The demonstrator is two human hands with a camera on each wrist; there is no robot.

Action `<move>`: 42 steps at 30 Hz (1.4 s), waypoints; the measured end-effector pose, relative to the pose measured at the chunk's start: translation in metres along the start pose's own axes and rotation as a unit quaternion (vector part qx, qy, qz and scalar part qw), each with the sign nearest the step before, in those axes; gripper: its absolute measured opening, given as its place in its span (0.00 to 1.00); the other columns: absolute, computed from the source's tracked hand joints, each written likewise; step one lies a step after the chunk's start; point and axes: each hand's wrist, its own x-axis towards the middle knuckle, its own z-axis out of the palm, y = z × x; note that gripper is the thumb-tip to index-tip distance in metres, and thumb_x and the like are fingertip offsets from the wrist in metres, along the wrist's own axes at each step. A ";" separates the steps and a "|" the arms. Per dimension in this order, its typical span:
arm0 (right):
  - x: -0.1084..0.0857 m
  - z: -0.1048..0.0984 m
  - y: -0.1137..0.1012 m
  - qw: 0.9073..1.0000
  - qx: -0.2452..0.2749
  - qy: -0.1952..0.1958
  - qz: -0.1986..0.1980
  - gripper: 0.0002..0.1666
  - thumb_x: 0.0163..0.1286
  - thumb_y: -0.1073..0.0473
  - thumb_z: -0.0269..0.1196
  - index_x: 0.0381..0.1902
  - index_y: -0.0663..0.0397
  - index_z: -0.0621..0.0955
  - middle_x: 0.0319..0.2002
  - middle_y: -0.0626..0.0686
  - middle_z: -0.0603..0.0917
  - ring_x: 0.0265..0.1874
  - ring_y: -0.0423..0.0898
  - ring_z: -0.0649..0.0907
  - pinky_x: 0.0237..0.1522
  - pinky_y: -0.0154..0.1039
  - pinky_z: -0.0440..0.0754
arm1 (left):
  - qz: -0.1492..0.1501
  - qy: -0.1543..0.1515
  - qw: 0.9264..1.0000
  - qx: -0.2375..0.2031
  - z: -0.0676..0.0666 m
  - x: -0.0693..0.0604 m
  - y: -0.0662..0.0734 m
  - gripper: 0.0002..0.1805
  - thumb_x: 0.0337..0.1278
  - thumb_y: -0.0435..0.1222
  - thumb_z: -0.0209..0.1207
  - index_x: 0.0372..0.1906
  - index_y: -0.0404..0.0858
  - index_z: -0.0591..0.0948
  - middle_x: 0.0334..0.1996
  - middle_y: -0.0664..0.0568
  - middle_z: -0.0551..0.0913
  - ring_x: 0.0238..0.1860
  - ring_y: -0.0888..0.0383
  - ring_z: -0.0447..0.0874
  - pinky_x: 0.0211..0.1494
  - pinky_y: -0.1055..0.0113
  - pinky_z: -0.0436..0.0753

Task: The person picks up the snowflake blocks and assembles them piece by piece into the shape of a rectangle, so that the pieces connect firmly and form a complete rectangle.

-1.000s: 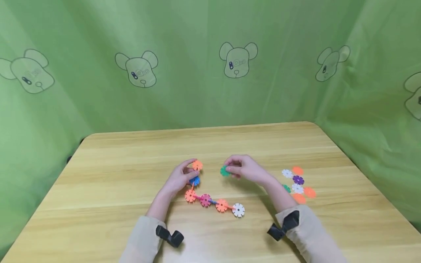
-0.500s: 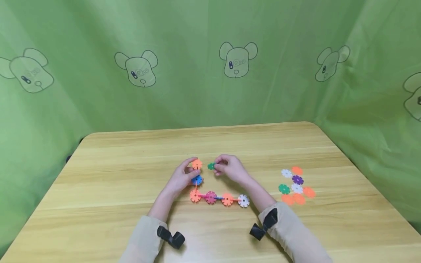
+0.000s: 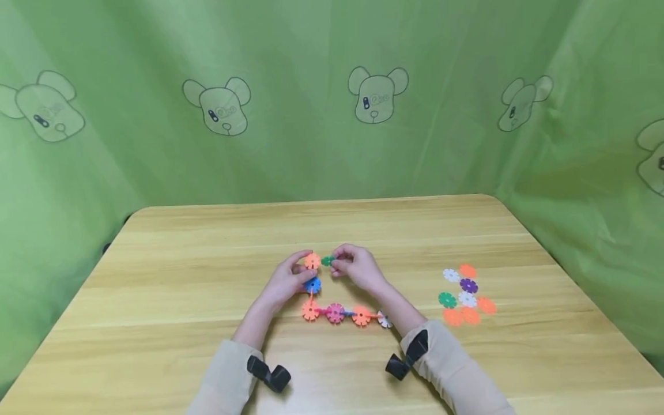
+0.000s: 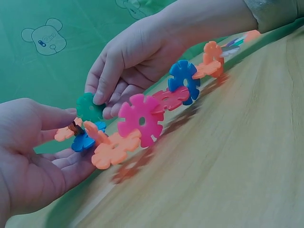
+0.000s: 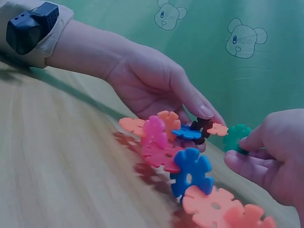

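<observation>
My left hand grips the upper end of a chain of notched flower-shaped plastic discs, near an orange disc, a blue disc and a dark disc. Between thumb and fingers, my right hand pinches a green disc. That green disc is at the orange disc's right edge; whether their slots are joined I cannot tell. Bending right below the left hand, the chain runs through a pink disc to a white disc, which the right forearm partly covers.
Loose discs lie flat at the table's right: a purple one, a green one, and several orange and white ones. A green curtain hangs behind the wooden table.
My right hand has moved left, bringing the green disc up to the orange one. The chain's lower row has swung slightly right and away from me. My left hand has barely moved.
</observation>
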 end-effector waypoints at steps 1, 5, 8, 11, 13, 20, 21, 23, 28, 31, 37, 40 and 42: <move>0.000 0.000 0.001 1.000 -0.001 0.003 -0.004 0.07 0.61 0.74 0.58 0.38 0.70 0.77 0.32 0.61 0.82 0.30 0.49 0.83 0.36 0.37 0.82 | 0.001 -0.001 1.000 0.000 0.000 0.000 0.000 0.30 0.58 0.29 0.58 0.66 0.37 0.65 0.32 0.47 0.76 0.29 0.59 0.75 0.31 0.69 0.79; 0.001 0.001 0.003 1.000 -0.007 0.014 -0.022 0.06 0.60 0.74 0.59 0.37 0.70 0.78 0.31 0.60 0.82 0.30 0.51 0.84 0.36 0.38 0.82 | 0.001 -0.007 1.000 0.001 0.000 0.000 0.000 0.30 0.58 0.29 0.58 0.66 0.38 0.66 0.33 0.46 0.76 0.29 0.59 0.76 0.32 0.68 0.79; 0.000 0.002 0.004 0.999 -0.018 0.018 -0.039 0.05 0.60 0.74 0.60 0.35 0.70 0.79 0.30 0.60 0.82 0.30 0.52 0.84 0.35 0.37 0.82 | 0.001 -0.015 1.000 0.008 -0.001 0.000 0.001 0.30 0.57 0.30 0.58 0.66 0.37 0.66 0.34 0.45 0.77 0.30 0.58 0.76 0.34 0.67 0.80; -0.001 0.004 0.004 0.998 -0.032 0.023 -0.053 0.04 0.59 0.74 0.61 0.33 0.68 0.80 0.29 0.58 0.83 0.29 0.51 0.84 0.34 0.36 0.82 | 0.000 -0.020 1.000 0.014 0.000 -0.001 0.001 0.30 0.57 0.29 0.58 0.66 0.36 0.66 0.38 0.42 0.78 0.32 0.57 0.78 0.37 0.65 0.81; -0.002 0.004 0.003 0.997 -0.036 0.027 -0.057 0.04 0.58 0.74 0.61 0.32 0.67 0.81 0.28 0.57 0.83 0.28 0.50 0.84 0.34 0.35 0.82 | 0.000 -0.021 1.000 0.013 0.000 -0.002 0.001 0.30 0.57 0.29 0.58 0.66 0.35 0.65 0.42 0.39 0.79 0.34 0.57 0.79 0.38 0.64 0.81; -0.003 0.005 0.004 0.997 -0.035 0.027 -0.057 0.04 0.57 0.74 0.63 0.31 0.66 0.82 0.28 0.56 0.84 0.28 0.48 0.84 0.35 0.35 0.82 | 0.007 -0.025 0.999 0.026 -0.003 -0.003 0.003 0.31 0.56 0.28 0.58 0.66 0.34 0.65 0.49 0.37 0.78 0.36 0.56 0.81 0.39 0.64 0.82; -0.004 0.005 0.004 0.998 -0.032 0.025 -0.056 0.04 0.56 0.74 0.63 0.31 0.66 0.82 0.28 0.56 0.84 0.28 0.49 0.84 0.35 0.35 0.82 | 0.008 -0.027 0.999 0.028 -0.004 -0.003 0.003 0.31 0.55 0.28 0.59 0.66 0.34 0.65 0.49 0.37 0.78 0.36 0.56 0.82 0.39 0.64 0.82; -0.004 0.005 0.004 0.998 -0.023 0.024 -0.053 0.04 0.56 0.74 0.63 0.31 0.67 0.82 0.28 0.57 0.84 0.28 0.50 0.84 0.35 0.35 0.82 | 0.011 -0.031 0.999 0.030 -0.004 -0.004 0.003 0.31 0.55 0.28 0.59 0.66 0.33 0.65 0.49 0.37 0.78 0.35 0.56 0.82 0.38 0.64 0.82; -0.005 0.006 0.005 0.999 0.004 0.025 -0.041 0.04 0.56 0.75 0.63 0.31 0.69 0.82 0.28 0.58 0.84 0.29 0.53 0.84 0.35 0.38 0.82 | 0.011 -0.040 0.999 0.031 -0.005 -0.004 0.003 0.31 0.56 0.27 0.58 0.66 0.32 0.65 0.49 0.36 0.78 0.35 0.56 0.82 0.38 0.64 0.82; -0.006 0.007 0.005 0.999 0.014 0.023 -0.039 0.04 0.56 0.75 0.63 0.32 0.70 0.81 0.28 0.59 0.84 0.29 0.55 0.85 0.35 0.39 0.82 | 0.010 -0.046 0.999 0.028 -0.004 -0.004 0.004 0.31 0.56 0.27 0.58 0.66 0.31 0.64 0.50 0.36 0.77 0.36 0.56 0.82 0.39 0.64 0.82; -0.005 0.009 0.003 0.999 0.009 0.009 -0.035 0.04 0.56 0.75 0.63 0.31 0.69 0.81 0.28 0.59 0.84 0.29 0.53 0.84 0.35 0.39 0.82 | 0.001 -0.055 0.998 0.018 -0.006 -0.003 0.004 0.32 0.55 0.26 0.58 0.66 0.31 0.64 0.52 0.34 0.75 0.35 0.56 0.81 0.39 0.64 0.82; -0.005 0.008 0.003 1.000 -0.001 -0.007 -0.030 0.04 0.56 0.75 0.63 0.32 0.69 0.81 0.28 0.58 0.84 0.29 0.52 0.84 0.36 0.38 0.82 | -0.011 -0.067 0.997 0.020 -0.006 -0.004 0.005 0.32 0.55 0.27 0.58 0.66 0.32 0.63 0.56 0.33 0.71 0.31 0.57 0.81 0.36 0.64 0.82; -0.005 0.007 0.003 0.999 -0.003 -0.020 -0.026 0.05 0.56 0.75 0.62 0.33 0.69 0.80 0.29 0.59 0.83 0.29 0.52 0.84 0.36 0.38 0.82 | -0.015 -0.076 0.997 0.025 -0.006 -0.005 0.006 0.32 0.56 0.28 0.58 0.67 0.32 0.63 0.59 0.32 0.69 0.28 0.57 0.80 0.34 0.64 0.82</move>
